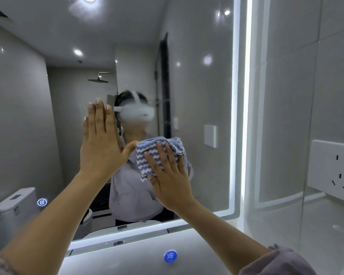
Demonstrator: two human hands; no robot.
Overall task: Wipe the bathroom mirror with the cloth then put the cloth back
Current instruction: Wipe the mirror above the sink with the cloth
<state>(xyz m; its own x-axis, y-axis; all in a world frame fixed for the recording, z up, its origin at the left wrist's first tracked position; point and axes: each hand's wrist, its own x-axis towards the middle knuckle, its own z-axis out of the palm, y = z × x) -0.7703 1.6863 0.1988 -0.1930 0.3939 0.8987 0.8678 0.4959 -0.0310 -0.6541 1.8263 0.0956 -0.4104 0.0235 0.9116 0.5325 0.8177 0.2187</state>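
Note:
The bathroom mirror (203,86) fills most of the view, edged with a lit white strip on its right and bottom sides. A blue-and-white wavy-striped cloth (147,153) lies bunched flat against the glass near the mirror's centre. My right hand (167,175) presses on the cloth with its fingers spread over it. My left hand (100,139) rests flat on the glass just left of the cloth, fingers together and pointing up, its thumb touching the cloth's top left corner. It holds nothing.
A white wall socket (334,171) sits on the tiled wall to the right of the mirror. A round blue tap label (170,256) shows below the mirror's lower edge. A touch icon (42,202) glows at the mirror's lower left. The mirror reflects a person, a toilet and a shower head.

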